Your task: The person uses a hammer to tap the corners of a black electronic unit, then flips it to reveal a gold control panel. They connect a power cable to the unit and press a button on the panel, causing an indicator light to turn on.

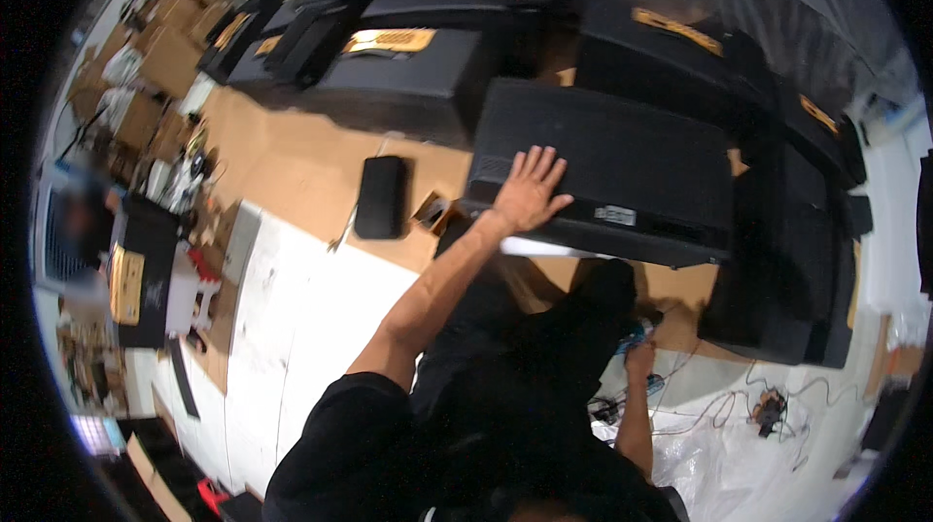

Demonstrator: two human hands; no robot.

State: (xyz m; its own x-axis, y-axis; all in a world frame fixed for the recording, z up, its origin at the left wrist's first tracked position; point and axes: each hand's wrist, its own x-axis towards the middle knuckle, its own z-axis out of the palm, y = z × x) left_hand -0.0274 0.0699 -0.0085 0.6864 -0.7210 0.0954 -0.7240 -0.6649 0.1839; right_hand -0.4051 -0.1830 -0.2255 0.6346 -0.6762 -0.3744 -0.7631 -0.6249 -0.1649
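- Shirt: black, nearest, at 6 o'clock.
- Box: black, at 2 o'clock.
- Left hand: palm down on box, fingers spread, gripping nothing.
- Right hand: at 4 o'clock, curled round teal tool.
- Handling, as judged: press evenly to steady box; keep tool clear of cables.
- Pale label: dark lettering, on box.
- Yellow label: on case, 11 o'clock; print too small.

1 black box, 1 teal tool
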